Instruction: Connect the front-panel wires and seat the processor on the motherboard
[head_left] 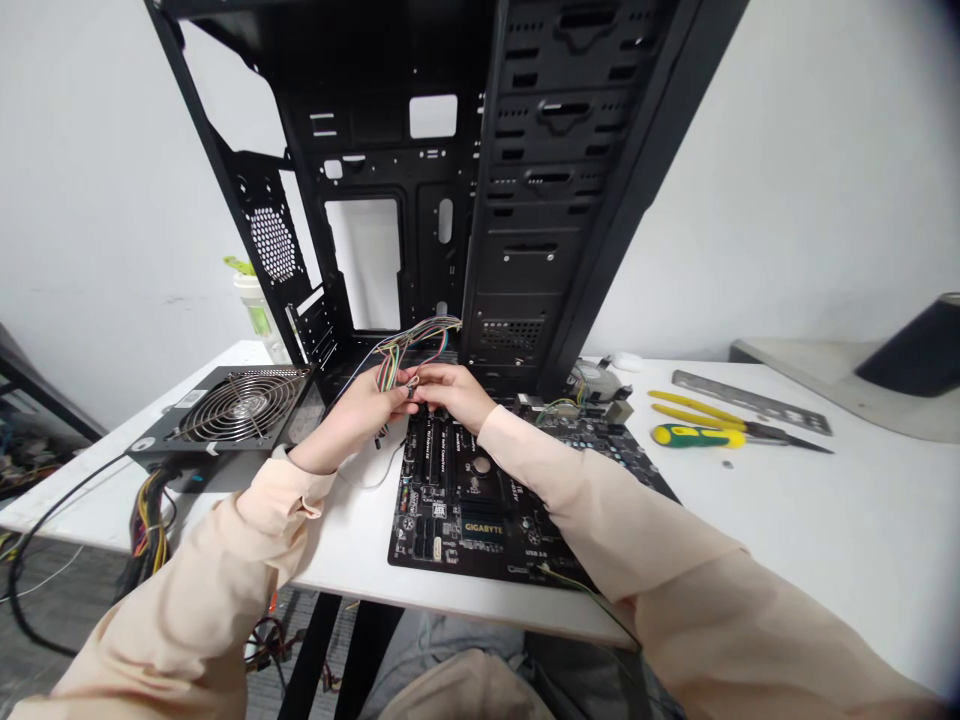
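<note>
A bundle of thin coloured front-panel cables (pixel 391 366) comes out of the black computer case (pixel 525 262) in front of me. My left hand (pixel 361 418) is closed around this bundle, and small black connectors hang below its fingers. Close beside it, my right hand (pixel 454 392) pinches at the same cables, its fingertips meeting those of the left. Exactly which connector sits between the fingertips is hidden. Beneath both hands lies a black Gigabyte motherboard (pixel 484 500), partly covered by my right forearm.
At left sits a power supply (pixel 247 410) with its cable bundle (pixel 150 520) hanging over the table edge. Yellow-handled pliers (pixel 697 412), a green-yellow screwdriver (pixel 697 436) and a metal I/O shield (pixel 750 400) lie at right. A bottle (pixel 259 310) stands behind the power supply.
</note>
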